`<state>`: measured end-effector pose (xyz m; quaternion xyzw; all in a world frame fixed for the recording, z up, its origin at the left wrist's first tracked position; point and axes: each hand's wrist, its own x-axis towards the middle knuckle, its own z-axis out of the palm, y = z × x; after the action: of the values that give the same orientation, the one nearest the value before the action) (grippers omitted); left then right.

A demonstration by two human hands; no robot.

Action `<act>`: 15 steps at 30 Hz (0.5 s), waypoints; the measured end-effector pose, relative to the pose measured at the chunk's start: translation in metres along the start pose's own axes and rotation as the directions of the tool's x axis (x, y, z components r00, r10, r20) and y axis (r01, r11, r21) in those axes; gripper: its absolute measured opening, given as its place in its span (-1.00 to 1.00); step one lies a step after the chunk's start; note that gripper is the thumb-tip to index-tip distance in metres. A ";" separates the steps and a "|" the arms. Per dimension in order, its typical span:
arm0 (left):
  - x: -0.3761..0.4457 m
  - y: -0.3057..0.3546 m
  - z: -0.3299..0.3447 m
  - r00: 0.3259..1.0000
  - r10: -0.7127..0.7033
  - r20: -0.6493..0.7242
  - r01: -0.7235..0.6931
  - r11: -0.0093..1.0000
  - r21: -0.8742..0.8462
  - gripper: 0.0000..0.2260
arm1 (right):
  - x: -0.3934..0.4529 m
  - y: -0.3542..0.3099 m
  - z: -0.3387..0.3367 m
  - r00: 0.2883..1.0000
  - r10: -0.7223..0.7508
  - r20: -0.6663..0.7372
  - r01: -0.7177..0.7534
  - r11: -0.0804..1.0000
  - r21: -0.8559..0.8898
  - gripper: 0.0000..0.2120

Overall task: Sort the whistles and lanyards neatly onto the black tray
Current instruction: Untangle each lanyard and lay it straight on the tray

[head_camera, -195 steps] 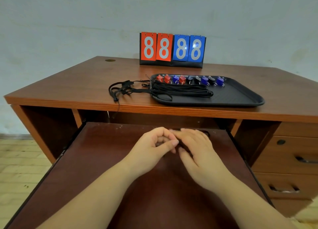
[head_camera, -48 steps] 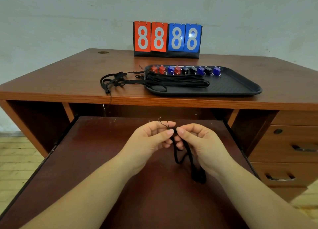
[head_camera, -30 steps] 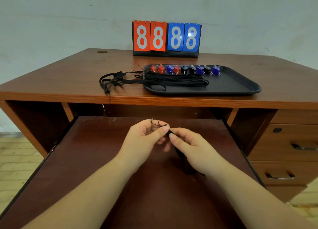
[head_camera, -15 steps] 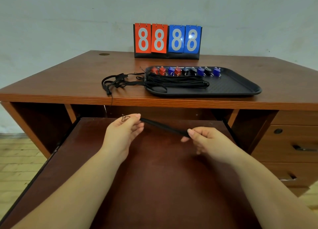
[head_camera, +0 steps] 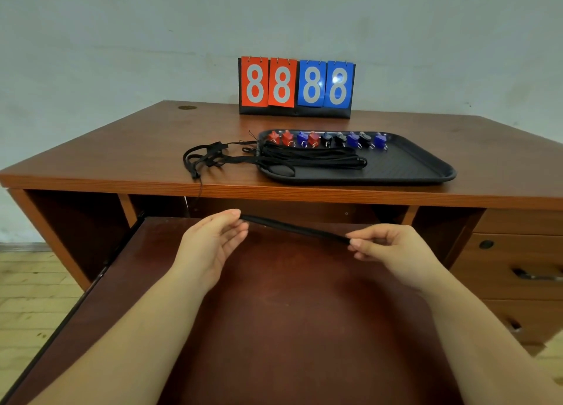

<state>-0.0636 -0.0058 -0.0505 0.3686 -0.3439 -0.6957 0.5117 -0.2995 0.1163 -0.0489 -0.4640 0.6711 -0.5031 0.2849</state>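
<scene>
You pinch the lanyard [head_camera: 297, 229] taut, left hand [head_camera: 210, 246] and right hand [head_camera: 393, 252], over the shelf, 6 o'clock of the tray [head_camera: 426, 173]. Loosen one grip: it sags, snags tangled lanyards [head_camera: 210, 159] at tray's 9 o'clock.

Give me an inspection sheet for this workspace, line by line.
Surface: brown wooden desk with a darker pull-out shelf extended below its front edge.
Job's things: black tray holds a row of red, blue and black whistles along its far side and a bundle of black lanyards; loose lanyards trail off its left edge onto the desk.
Clutter: flip scoreboard reading 8888 behind the tray.
Grippers: left hand and right hand each pinch an end of one black lanyard, stretched straight above the shelf.
Cables: nothing seen.
Surroundings: pale wall, desk drawers at right, wooden floor at left.
</scene>
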 end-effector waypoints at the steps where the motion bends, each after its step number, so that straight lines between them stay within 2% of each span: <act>1: 0.000 0.000 0.000 1.000 -0.002 0.002 0.002 1.000 0.006 -0.97 | 0.000 0.000 0.000 1.000 -0.003 -0.014 0.003 1.000 0.010 -0.82; 5: -0.001 0.002 0.001 0.999 0.039 0.035 -0.042 0.997 0.070 -0.96 | 0.000 -0.003 0.001 0.995 -0.037 -0.094 0.036 0.999 -0.008 -0.81; 8: -0.004 0.011 0.006 0.984 0.157 0.088 -0.174 0.956 0.236 -0.94 | 0.004 -0.015 -0.004 0.977 -0.088 -0.192 0.079 0.995 -0.054 -0.82; 11: -0.006 0.027 0.018 0.940 0.312 0.136 -0.341 0.871 0.354 -0.96 | 0.010 -0.038 -0.012 0.957 -0.134 -0.256 0.114 0.989 -0.091 -0.88; 15: 0.000 0.048 0.038 0.865 0.459 0.203 -0.489 0.678 0.549 -0.95 | 0.022 -0.073 -0.025 0.945 -0.205 -0.256 0.152 0.966 -0.211 -0.92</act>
<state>-0.0746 -0.0134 0.0094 0.3886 -0.6362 -0.4079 0.5271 -0.3051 0.1015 0.0302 -0.4735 0.7037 -0.5208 0.0969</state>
